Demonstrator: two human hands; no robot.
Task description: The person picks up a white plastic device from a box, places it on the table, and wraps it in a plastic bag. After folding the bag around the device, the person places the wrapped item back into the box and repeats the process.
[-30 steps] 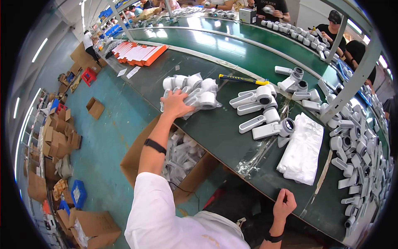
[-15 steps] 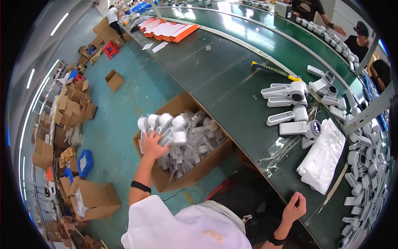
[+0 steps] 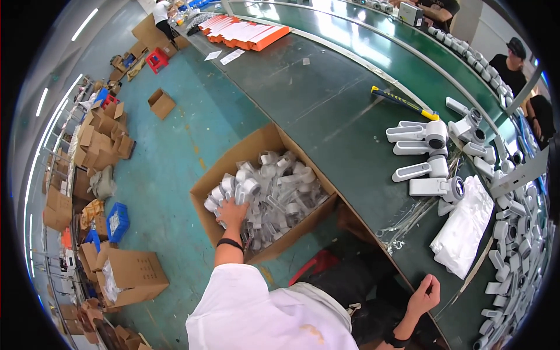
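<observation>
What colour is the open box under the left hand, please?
The box is plain cardboard brown, best seen in the head view.

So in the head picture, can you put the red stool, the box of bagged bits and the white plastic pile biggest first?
1. Box of bagged bits
2. White plastic pile
3. Red stool, but it's farther away, so real size is unsure

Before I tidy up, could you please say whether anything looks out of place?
Clear plastic film lies crumpled on the dark green table, near the white plastic stack, looking untidy; no damage stands out.
</observation>
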